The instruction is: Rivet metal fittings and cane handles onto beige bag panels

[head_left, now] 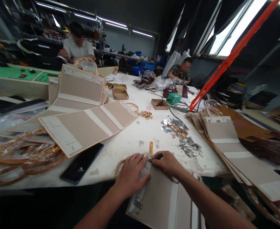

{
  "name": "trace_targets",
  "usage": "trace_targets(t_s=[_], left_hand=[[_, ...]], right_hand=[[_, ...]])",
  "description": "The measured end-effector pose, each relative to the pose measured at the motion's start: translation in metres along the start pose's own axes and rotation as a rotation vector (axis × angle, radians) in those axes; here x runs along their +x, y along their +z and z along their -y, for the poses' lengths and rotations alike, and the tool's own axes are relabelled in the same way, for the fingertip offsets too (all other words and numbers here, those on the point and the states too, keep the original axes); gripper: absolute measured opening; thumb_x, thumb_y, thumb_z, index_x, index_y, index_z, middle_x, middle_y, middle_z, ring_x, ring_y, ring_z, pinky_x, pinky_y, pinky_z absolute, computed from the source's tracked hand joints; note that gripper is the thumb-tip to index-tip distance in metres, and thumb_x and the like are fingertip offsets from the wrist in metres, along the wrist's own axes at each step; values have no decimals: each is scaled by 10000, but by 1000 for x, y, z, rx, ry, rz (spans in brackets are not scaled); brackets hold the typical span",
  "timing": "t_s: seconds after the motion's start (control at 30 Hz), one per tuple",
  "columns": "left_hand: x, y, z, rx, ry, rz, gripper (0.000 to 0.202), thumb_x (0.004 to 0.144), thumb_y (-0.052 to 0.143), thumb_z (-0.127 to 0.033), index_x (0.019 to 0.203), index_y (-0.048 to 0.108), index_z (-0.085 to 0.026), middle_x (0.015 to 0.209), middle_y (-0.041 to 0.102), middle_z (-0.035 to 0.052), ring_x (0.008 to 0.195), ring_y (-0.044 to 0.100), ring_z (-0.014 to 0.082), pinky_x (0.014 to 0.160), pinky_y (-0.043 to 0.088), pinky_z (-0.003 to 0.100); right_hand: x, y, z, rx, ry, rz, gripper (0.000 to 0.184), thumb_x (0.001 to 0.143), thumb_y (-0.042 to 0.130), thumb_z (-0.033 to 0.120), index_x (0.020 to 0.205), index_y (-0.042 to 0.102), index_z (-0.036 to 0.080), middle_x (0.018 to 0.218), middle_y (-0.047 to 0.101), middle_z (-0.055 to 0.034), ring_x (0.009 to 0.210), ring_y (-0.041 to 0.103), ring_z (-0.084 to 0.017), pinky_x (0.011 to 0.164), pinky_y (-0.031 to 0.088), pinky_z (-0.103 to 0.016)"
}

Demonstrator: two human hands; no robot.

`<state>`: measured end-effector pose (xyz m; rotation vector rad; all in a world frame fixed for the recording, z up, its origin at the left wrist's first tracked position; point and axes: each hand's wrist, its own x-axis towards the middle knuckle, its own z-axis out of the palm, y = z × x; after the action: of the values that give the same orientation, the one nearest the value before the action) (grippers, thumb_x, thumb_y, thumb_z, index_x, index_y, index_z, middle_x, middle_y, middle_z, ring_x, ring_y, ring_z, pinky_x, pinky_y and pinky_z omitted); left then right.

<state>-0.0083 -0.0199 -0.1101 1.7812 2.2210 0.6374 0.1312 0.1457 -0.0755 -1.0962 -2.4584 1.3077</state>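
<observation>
A beige bag panel (pixel 163 200) with white strips hangs over the near edge of the white table (pixel 130 140). My left hand (pixel 130 173) lies flat on the panel's top strip, fingers spread and pressing it down. Right beside it, my right hand (pixel 167 163) is closed on a small dark tool (pixel 159 156) whose tip meets the strip. An orange-handled tool (pixel 151 147) lies just beyond my hands. A metal clasp (pixel 138 204) sits lower on the panel's strip.
A black phone (pixel 82 163) lies left of my hands. Unfolded beige panels (pixel 87 124) and orange ring handles (pixel 23 156) fill the left; more panels (pixel 228 143) are stacked right. Piles of metal fittings (pixel 189 148), small boxes (pixel 160 104), two seated people across the table.
</observation>
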Motion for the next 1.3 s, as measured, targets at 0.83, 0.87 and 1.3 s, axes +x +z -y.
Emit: trace_targets(t_s=[0.83, 0.87, 1.3], left_hand=[[47, -22, -5, -157, -35, -43, 223, 938, 618, -364, 1072, 795, -380, 1046, 739, -16, 1021, 669, 184, 874, 461, 307], [46, -20, -6, -151, -40, -56, 215, 940, 622, -363, 1062, 798, -371, 1027, 735, -7, 1011, 666, 184, 871, 460, 306], [40, 7, 0, -80, 37, -241, 183, 978, 620, -316, 1020, 798, -319, 1019, 725, 2, 988, 632, 187, 883, 450, 348]], right_hand=[[-6, -2, -1, -3, -17, -31, 150, 816, 653, 220, 876, 778, 161, 689, 685, -6, 611, 584, -123, 619, 400, -236], [-7, -3, -1, 10, -10, -23, 157, 821, 644, 216, 885, 774, 156, 669, 676, -6, 590, 580, -121, 608, 401, -235], [-16, -4, -10, -153, -40, -114, 214, 820, 606, 270, 850, 805, 195, 872, 755, -42, 856, 684, -193, 788, 443, -269]])
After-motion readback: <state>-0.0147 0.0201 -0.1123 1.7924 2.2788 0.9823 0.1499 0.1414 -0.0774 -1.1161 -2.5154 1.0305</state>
